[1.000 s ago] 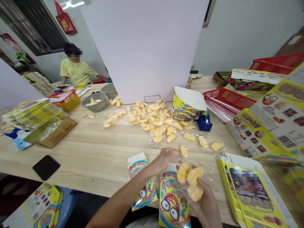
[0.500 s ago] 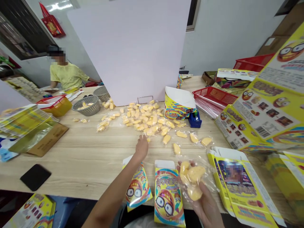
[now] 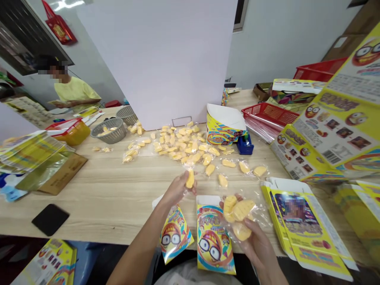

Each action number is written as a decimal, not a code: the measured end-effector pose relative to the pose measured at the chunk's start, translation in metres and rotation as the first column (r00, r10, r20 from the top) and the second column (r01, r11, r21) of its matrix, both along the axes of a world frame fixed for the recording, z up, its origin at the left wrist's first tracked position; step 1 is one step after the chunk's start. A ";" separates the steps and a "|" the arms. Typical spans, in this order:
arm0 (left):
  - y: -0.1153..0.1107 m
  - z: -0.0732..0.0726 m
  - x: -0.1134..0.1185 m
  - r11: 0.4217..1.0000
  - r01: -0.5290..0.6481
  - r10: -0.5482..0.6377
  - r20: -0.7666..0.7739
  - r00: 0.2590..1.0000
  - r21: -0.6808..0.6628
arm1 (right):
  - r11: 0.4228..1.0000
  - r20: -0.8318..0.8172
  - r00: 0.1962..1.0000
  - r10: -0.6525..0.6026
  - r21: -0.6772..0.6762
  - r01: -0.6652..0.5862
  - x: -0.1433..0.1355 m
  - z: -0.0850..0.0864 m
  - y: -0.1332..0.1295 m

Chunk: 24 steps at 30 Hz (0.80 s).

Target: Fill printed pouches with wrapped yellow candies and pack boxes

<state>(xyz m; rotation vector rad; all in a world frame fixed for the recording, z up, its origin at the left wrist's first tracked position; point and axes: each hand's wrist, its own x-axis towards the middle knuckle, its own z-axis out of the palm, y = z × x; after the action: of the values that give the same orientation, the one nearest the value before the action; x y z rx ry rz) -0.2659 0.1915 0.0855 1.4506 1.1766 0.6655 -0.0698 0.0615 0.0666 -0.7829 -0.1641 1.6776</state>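
My left hand [image 3: 177,189] is closed on a yellow, oval piece in a clear wrapper [image 3: 190,179], just in front of the loose pile [image 3: 178,144] of similar wrapped pieces. Lower right, my right hand [image 3: 257,241] grips several more wrapped yellow pieces [image 3: 243,209], their clear film spreading out to the right. Two flat printed cartons with cartoon faces lie at the table's near edge: one left carton [image 3: 175,235], partly under my left forearm, and one middle carton [image 3: 214,241] beside my right hand.
Flat yellow cartons [image 3: 299,221] are stacked at right, below tall printed boxes [image 3: 335,126]. A blue tape dispenser [image 3: 245,145] and red basket [image 3: 273,113] stand behind. Grey baskets [image 3: 109,132] and a black phone-like slab [image 3: 50,219] are left. A person in yellow [image 3: 75,91] sits beyond.
My left hand has drawn back slightly from the pile and now holds one wrapped yellow piece. My right hand keeps its bunch. The person at far left has changed posture.
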 end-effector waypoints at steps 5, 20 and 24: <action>-0.033 0.025 0.020 0.955 0.065 0.122 0.585 0.802 -0.288 | 0.993 -0.011 0.993 0.121 0.001 -0.121 0.000 0.014 -0.005; -0.035 0.009 0.027 0.991 0.111 -0.093 0.206 0.974 -0.078 | 0.997 0.143 0.987 0.071 -0.017 -0.070 0.004 0.013 0.031; -0.008 -0.014 0.026 0.969 0.246 -0.248 -0.068 0.966 -0.030 | 0.999 0.228 0.974 0.004 -0.039 0.005 0.023 0.003 0.038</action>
<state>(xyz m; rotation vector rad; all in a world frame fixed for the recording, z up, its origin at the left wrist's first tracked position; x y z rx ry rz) -0.2398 0.1833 0.0711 1.5825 1.0309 0.4303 -0.0464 0.0995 0.0697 -1.0048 -0.2916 1.5914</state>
